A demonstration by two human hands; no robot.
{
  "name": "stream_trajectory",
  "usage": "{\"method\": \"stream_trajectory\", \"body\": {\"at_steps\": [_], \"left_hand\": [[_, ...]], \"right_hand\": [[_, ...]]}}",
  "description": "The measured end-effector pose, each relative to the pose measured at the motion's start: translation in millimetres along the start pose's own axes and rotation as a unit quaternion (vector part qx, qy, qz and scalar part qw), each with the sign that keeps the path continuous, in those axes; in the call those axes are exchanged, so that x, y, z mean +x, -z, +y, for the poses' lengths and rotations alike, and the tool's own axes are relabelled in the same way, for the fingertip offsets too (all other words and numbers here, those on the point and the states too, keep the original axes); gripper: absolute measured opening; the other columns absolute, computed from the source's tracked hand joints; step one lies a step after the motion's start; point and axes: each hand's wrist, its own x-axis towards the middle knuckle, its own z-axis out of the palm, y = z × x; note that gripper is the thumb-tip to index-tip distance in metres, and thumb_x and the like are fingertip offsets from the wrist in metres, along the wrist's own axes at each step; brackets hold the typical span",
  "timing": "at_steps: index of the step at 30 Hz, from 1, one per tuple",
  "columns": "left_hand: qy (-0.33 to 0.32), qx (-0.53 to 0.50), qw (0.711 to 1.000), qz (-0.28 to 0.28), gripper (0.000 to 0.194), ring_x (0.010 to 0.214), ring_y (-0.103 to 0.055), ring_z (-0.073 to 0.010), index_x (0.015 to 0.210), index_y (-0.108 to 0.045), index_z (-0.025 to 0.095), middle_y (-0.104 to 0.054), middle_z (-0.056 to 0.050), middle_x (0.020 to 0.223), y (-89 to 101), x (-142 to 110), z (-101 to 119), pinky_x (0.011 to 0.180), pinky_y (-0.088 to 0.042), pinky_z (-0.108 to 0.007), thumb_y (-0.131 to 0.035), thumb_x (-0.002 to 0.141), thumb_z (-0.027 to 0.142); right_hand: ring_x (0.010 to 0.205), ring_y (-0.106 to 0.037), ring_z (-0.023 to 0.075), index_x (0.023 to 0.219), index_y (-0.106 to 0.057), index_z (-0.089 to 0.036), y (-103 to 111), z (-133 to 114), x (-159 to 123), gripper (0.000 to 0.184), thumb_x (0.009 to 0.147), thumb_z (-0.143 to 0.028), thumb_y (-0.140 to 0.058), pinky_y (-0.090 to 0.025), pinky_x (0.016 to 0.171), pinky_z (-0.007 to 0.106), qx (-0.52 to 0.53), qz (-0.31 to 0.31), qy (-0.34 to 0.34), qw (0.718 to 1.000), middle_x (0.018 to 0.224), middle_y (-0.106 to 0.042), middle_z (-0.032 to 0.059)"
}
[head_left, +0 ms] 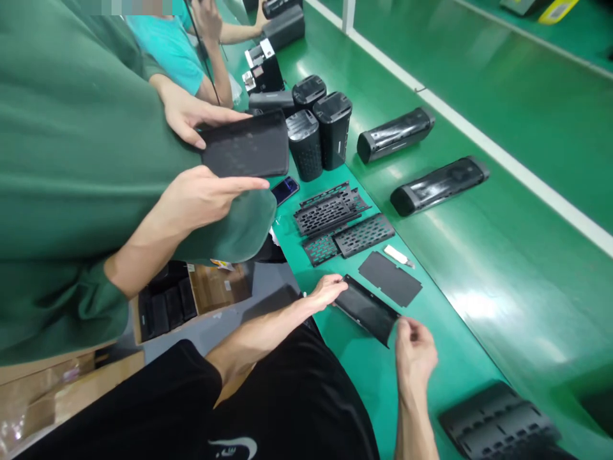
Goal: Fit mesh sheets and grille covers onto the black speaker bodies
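A black curved plastic panel [366,310] is held over the green table in front of me. My left hand [329,291] is closed on its far-left end, with the fingertips on the edge. At its near-right end my right hand [416,351] is closed in a pinch at the corner; part of its fingers is hidden from view. Just beyond the panel lies a flat dark grey sheet [390,279] with notched edges. Beside that sheet rests a white-handled tool [397,256]. Several perforated black grille panels [330,214] are heaped further along.
Black speaker-like housings [335,131] stand upright beyond the grilles; two long ones [440,185] lie across the table. A phone [285,190] lies near a co-worker's hand [196,198], which is at a dark box-shaped piece [246,145]. Stacked black slotted shells [498,421] are at lower right.
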Motion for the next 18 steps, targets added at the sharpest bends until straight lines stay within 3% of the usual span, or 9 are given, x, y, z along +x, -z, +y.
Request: {"method": "stream_trajectory", "body": {"at_steps": [2, 6, 11, 18], "left_hand": [[-0.009, -0.014, 1.0, -0.001, 0.018, 0.061, -0.04, -0.0059, 0.075, -0.059, 0.013, -0.041, 0.004, 0.058, 0.3, 3.1, -2.5, 0.062, -0.023, -0.024, -0.061, 0.092, 0.015], [-0.022, -0.017, 1.0, -0.013, 0.023, 0.061, -0.036, -0.007, 0.07, -0.053, 0.015, -0.038, 0.004, 0.058, -8.4, 4.1, -4.7, 0.06, -0.022, -0.025, -0.062, 0.092, 0.014], [-0.047, -0.024, 0.998, -0.024, 0.023, 0.065, -0.037, -0.0072, 0.071, -0.049, 0.016, -0.039, 0.003, 0.062, -12.0, 7.4, -6.9, 0.063, -0.023, -0.026, -0.062, 0.09, 0.016], [-0.097, -0.091, 0.989, -0.06, 0.023, 0.07, -0.043, -0.011, 0.074, -0.052, 0.017, -0.049, 0.001, 0.07, -5.4, 14.9, -16.4, 0.066, -0.032, -0.026, -0.067, 0.083, 0.033]], "right_hand": [[0.074, -0.059, 0.0209, 0.094, -0.072, -0.021, 16.5, 17.4, 8.3, 0.058, 0.059, -0.065, -0.084, -0.047, 0.065, 0.032, 0.064, 0.004, -0.083, 0.994, 0.08, -0.066, 0.0018], [0.06, -0.059, 0.0174, 0.093, -0.071, -0.019, 23.4, 35.4, 10.2, 0.073, 0.045, -0.071, -0.09, -0.048, 0.053, 0.029, 0.145, -0.063, -0.132, 0.979, 0.07, -0.065, 0.0], [0.049, -0.05, 0.0102, 0.087, -0.069, -0.019, 13.4, 36.7, 7.0, 0.07, 0.043, -0.065, -0.097, -0.043, 0.046, 0.022, 0.224, -0.062, -0.138, 0.963, 0.058, -0.058, -0.0058], [0.05, -0.053, 0.0098, 0.084, -0.071, -0.021, 19.6, 35.2, 7.6, 0.063, 0.044, -0.058, -0.101, -0.045, 0.046, 0.021, 0.284, -0.073, -0.128, 0.947, 0.06, -0.061, -0.0055]]}}
